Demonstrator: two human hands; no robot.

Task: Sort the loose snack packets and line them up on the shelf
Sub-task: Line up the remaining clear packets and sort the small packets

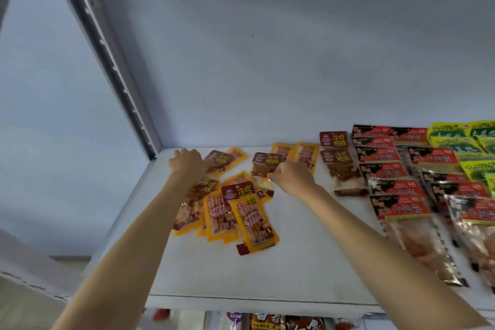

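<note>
Right hand (292, 177) pinching one maroon packet (265, 165), left hand (187, 162) curled, perhaps gripping another (218, 161)

two hands (187, 162); one shelf (294, 262); three green packets (450, 131) visible; red and yellow packets overlap, uncountable

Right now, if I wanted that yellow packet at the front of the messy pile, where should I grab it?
Pinch the yellow packet by its near bottom corner, coming from the front edge of the shelf. It lies flat on top of the pile, and that end sticks out toward you with bare shelf beside it. Both the left hand and right hand are busy farther back.
</note>
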